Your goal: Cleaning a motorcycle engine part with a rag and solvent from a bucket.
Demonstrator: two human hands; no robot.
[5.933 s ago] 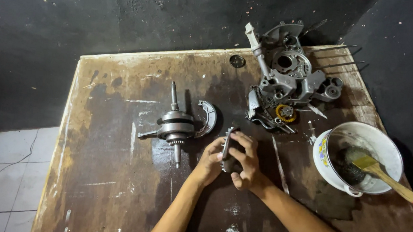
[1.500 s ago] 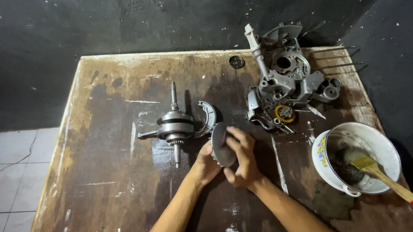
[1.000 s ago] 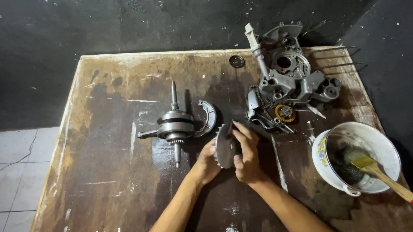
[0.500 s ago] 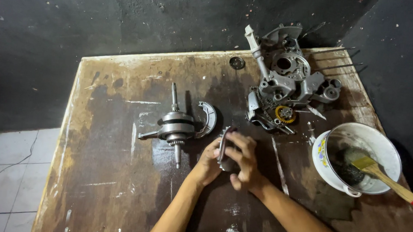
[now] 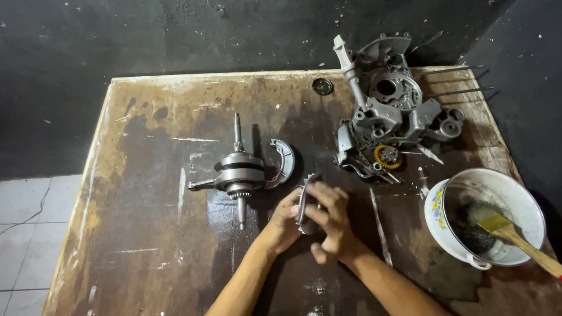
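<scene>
Your left hand (image 5: 282, 219) and right hand (image 5: 332, 225) clasp a round toothed metal part (image 5: 303, 204), perhaps a gear, near the middle of the stained wooden table (image 5: 149, 234). A crankshaft (image 5: 238, 173) lies just beside them, toward the left edge.

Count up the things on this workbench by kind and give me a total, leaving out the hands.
Crankshaft assemblies: 1, the crankshaft
Curved metal shoes: 1, the curved shoe
Round toothed metal parts: 1, the toothed part, held between the left hand and right hand
Engine casings: 1, the engine casing
Small round rings: 1, the ring
Bowls: 1, the white bowl
Brushes: 1, the brush
Total: 7
</scene>
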